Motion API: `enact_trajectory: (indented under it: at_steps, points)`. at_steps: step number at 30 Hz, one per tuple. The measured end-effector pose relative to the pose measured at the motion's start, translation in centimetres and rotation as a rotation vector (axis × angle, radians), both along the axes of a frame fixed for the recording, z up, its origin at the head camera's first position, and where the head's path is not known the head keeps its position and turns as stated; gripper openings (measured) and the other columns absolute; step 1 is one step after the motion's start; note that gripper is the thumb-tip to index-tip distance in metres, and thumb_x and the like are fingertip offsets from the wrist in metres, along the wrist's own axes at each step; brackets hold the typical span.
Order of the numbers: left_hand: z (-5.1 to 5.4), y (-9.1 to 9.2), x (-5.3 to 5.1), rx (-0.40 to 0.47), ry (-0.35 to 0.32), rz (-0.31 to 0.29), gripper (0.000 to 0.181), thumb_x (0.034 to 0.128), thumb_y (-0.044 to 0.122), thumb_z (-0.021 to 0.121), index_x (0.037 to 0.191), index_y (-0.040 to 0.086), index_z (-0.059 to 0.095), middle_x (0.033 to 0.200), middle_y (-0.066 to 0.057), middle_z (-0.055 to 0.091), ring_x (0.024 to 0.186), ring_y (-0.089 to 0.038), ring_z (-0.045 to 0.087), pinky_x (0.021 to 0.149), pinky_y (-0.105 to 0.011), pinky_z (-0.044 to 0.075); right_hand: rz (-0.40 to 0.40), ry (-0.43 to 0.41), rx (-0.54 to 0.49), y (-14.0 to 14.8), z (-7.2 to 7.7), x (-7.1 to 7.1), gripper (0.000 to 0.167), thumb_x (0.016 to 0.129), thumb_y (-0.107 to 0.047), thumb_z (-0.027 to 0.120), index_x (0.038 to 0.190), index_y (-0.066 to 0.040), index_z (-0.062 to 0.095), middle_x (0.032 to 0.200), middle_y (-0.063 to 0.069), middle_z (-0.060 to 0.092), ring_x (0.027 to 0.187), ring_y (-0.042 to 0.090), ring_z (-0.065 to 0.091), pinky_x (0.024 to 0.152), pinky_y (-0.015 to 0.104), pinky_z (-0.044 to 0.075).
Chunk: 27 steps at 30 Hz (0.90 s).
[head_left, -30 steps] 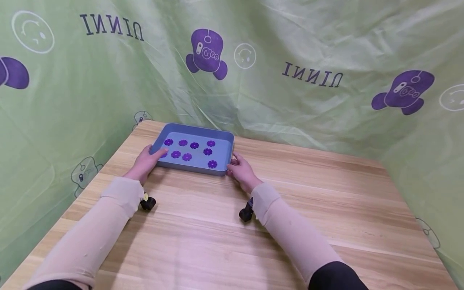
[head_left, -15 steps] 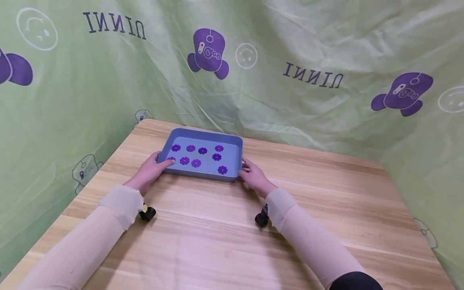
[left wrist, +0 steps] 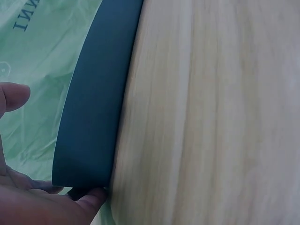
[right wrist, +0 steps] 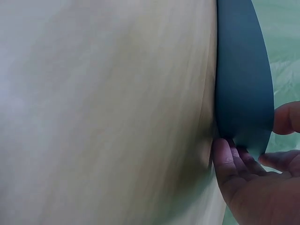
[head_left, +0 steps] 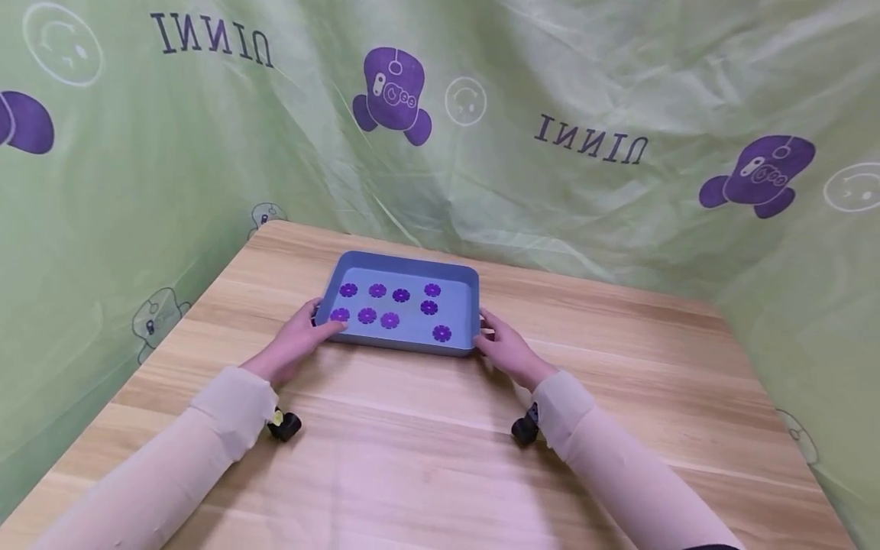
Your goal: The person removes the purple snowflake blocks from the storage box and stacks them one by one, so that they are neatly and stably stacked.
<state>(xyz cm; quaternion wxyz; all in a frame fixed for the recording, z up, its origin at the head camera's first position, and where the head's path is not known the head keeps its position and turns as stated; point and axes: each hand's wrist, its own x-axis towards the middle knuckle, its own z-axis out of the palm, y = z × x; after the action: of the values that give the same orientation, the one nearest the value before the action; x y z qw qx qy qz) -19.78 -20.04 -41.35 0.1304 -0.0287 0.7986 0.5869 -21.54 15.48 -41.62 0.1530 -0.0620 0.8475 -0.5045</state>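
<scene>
A shallow blue-grey rectangular tray [head_left: 406,344] is at the back left of the wooden table, with several purple snowflake-shaped discs [head_left: 401,295] lying spread on its floor. My left hand [head_left: 299,340] grips the left end near the front corner, its thumb over the rim by the nearest disc. At the opposite end, my right hand [head_left: 509,350] holds the right front corner between thumb and fingers. The left wrist view has the tray's outer wall [left wrist: 96,103] with fingertips at its lower edge. In the right wrist view, fingers [right wrist: 225,157] curl beneath the wall's bottom edge.
The wooden table [head_left: 412,443] runs back to a green curtain [head_left: 495,191] printed with purple figures and lettering, which hangs behind and at both sides. Black wrist cameras [head_left: 284,426] sit beneath the cuffs.
Both hands have moved the tray to the right and nearer to me. The discs have travelled along in it, in the same arrangement. The grip looks the same.
</scene>
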Motion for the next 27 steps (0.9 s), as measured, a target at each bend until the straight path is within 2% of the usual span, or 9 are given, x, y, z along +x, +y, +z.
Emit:
enact_trajectory:
  at_steps: [5, 13, 19, 22, 27]
  points:
    - [0.0, 0.8, 0.6, 0.016, 0.014, -0.031, 0.089, 0.1000, 0.019, 0.065, 0.161, -0.007, 0.006, 0.163, -0.033, 0.019, 0.150, -0.048, 0.021, 0.121, -0.060, 0.017, 0.012, -0.005, 0.032, 1.4, -0.1, 0.8, 0.066, 0.104, -0.006, 0.050, 0.163, -0.001, 0.020, 0.156, 0.027, 0.039, 0.137, 0.039, 0.049, 0.111, 0.048, 0.042]
    - [-0.2, 2.3, 1.4, 0.051, 0.031, -0.068, 0.086, 0.0985, 0.016, 0.067, 0.161, -0.007, 0.011, 0.160, -0.032, 0.027, 0.148, -0.047, 0.025, 0.122, -0.060, 0.013, 0.043, 0.003, 0.065, 3.4, 0.1, 1.7, 0.066, 0.104, -0.006, 0.051, 0.161, 0.004, 0.019, 0.154, 0.032, 0.038, 0.137, 0.044, 0.048, 0.109, 0.051, 0.045]
    - [0.0, 3.1, 2.1, 0.024, 0.024, -0.097, 0.087, 0.0966, 0.016, 0.068, 0.161, -0.006, 0.014, 0.159, -0.031, 0.029, 0.148, -0.047, 0.025, 0.122, -0.061, 0.012, 0.042, -0.012, 0.111, 4.5, 0.4, 2.7, 0.067, 0.105, -0.007, 0.051, 0.162, 0.003, 0.018, 0.156, 0.031, 0.037, 0.136, 0.043, 0.050, 0.108, 0.051, 0.045]
    - [0.0, 3.5, 2.4, -0.003, 0.037, -0.113, 0.087, 0.0960, 0.017, 0.069, 0.160, -0.006, 0.016, 0.159, -0.032, 0.030, 0.148, -0.049, 0.025, 0.121, -0.062, 0.012, 0.053, -0.010, 0.147, 5.1, 0.7, 3.3, 0.067, 0.105, -0.008, 0.052, 0.162, 0.004, 0.018, 0.156, 0.031, 0.036, 0.135, 0.044, 0.050, 0.108, 0.051, 0.046]
    - [-0.1, 4.2, 3.0, 0.003, 0.058, -0.134, 0.086, 0.0948, 0.015, 0.070, 0.159, -0.007, 0.018, 0.158, -0.033, 0.032, 0.148, -0.048, 0.026, 0.121, -0.061, 0.012, 0.070, 0.000, 0.185, 6.0, 1.0, 4.2, 0.067, 0.105, -0.008, 0.052, 0.160, 0.007, 0.018, 0.155, 0.033, 0.037, 0.133, 0.046, 0.050, 0.105, 0.052, 0.048]
